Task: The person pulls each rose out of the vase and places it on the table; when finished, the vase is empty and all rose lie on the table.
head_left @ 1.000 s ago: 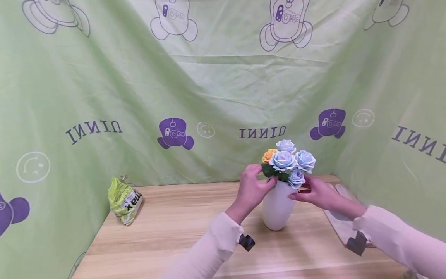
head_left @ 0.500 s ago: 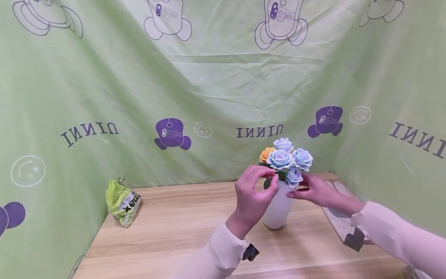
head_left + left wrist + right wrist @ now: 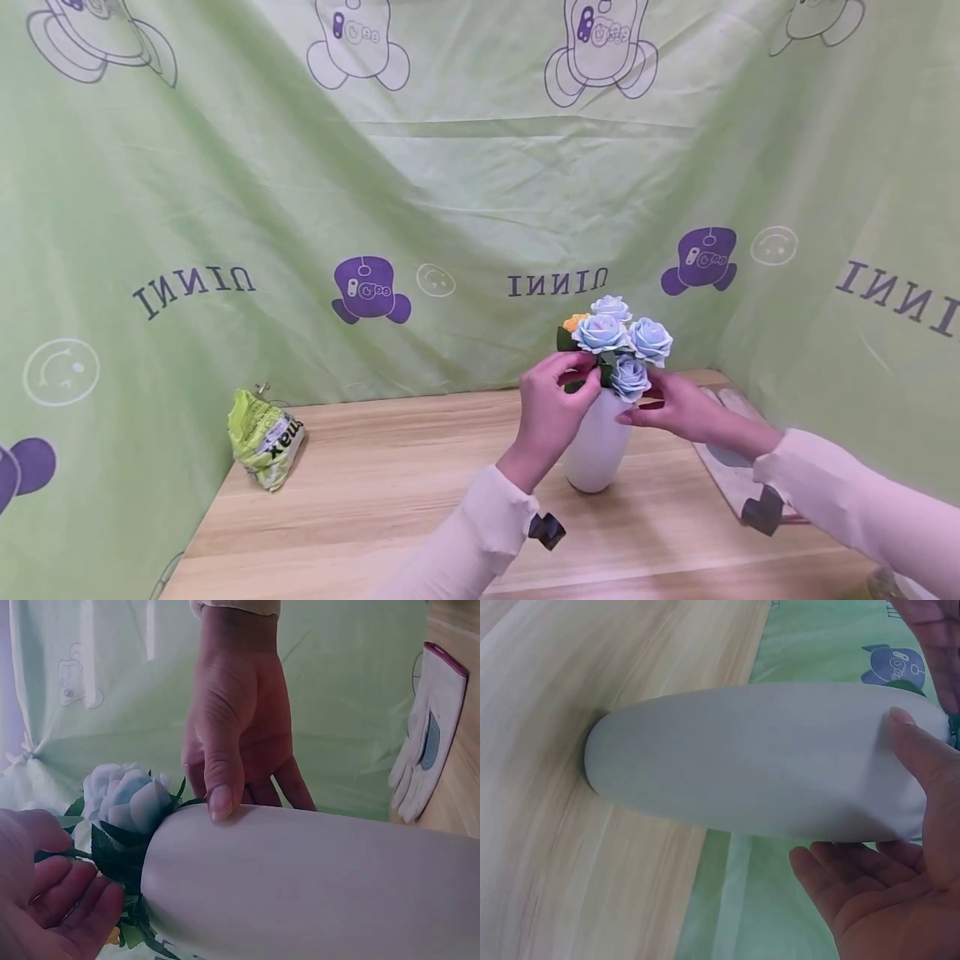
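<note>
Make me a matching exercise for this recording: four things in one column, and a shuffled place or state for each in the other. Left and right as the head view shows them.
1. vase
2. orange flower
3. green bag
4. glove

A. near the left edge of the table
B. peeking out behind a blue flower
C. lying near the table's right edge
D. upright, touched by the right hand

Pairs: 1-D, 2-B, 3-A, 4-C

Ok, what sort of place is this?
Probably a makeshift indoor work booth: a pale wood-grain tabletop, light green fabric sheeting with purple cartoon prints hung behind and beside it, and a tall white vase of pale blue roses on top.
</note>
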A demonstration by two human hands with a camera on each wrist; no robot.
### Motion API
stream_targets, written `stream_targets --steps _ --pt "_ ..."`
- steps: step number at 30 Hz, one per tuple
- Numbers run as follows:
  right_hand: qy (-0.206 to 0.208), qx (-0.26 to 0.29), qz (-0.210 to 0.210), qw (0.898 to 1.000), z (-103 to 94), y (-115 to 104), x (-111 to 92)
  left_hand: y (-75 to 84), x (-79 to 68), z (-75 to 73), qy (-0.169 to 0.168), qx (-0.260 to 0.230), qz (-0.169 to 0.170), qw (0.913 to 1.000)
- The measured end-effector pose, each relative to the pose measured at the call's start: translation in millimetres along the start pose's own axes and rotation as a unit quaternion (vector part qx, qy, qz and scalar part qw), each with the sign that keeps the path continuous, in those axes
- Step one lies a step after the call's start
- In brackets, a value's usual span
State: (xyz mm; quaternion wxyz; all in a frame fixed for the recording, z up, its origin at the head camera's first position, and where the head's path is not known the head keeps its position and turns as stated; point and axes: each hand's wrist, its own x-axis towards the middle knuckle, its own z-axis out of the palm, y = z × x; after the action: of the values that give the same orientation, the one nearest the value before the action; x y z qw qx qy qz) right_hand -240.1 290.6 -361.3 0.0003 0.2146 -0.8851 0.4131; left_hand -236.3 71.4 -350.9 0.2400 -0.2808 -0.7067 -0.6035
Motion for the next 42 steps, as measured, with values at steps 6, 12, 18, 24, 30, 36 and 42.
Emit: stream_targets --steps 6,12,18,24,30,36,42 --pt "-0.003 0.027 -0.006 1.0 2.0 0 0 4.3 8.2 3.7 0.005 0.007 -0.062 0.998" --pt "-0.016 0.058 0.029 0.998 0.5 -3 -5 6.5 14.8 9.1 0.025 0.0 -0.104 0.9943" --pt "-0.013 0.067 0.041 0.997 0.5 0 -7 7.5 19.8 15.8 0.028 -0.019 -0.107 0.9937" --pt "-0.012 0.069 0.049 0.996 1.0 2 -6 7.4 23.0 20.2 0.027 -0.008 -0.1 0.9946" --pt "-0.006 0.06 0.036 0.998 1.0 3 -4 7.4 23.9 18.4 0.035 -0.009 -0.07 0.9969" --pt "-0.012 0.072 0.039 0.997 2.2 2 -5 8.7 23.1 15.5 0.053 -0.036 -0.048 0.9968" --pt "-0.014 0.081 0.043 0.996 2.5 1 -6 8.2 23.7 14.8 0.07 -0.051 -0.029 0.9958"
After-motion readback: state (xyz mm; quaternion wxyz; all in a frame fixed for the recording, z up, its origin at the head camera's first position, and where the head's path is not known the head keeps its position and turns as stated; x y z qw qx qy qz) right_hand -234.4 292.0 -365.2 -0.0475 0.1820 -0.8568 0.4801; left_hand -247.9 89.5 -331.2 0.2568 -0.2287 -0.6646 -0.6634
